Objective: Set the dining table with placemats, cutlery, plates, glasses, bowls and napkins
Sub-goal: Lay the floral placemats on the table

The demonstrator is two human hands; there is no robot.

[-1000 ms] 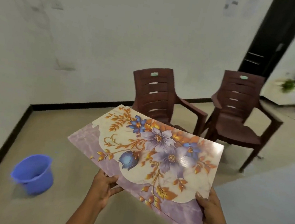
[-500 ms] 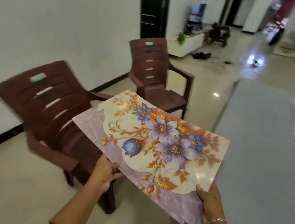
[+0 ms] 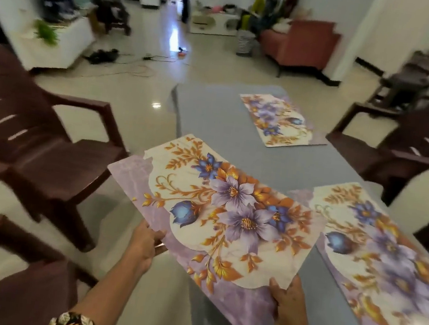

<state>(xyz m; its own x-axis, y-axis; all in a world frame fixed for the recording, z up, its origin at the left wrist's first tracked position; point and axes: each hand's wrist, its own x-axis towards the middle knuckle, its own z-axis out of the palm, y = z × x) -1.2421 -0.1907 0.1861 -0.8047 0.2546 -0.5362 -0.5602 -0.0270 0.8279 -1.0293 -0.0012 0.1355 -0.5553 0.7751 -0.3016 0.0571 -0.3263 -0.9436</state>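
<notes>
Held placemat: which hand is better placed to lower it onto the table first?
Probably the right hand: it grips the held placemat above the grey table, beside a laid mat. The left hand is over the floor.

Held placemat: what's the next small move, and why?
Probably lower the held placemat flat onto the bare near-left side of the table. The left hand and right hand hold it over that edge, beside a laid placemat.
</notes>
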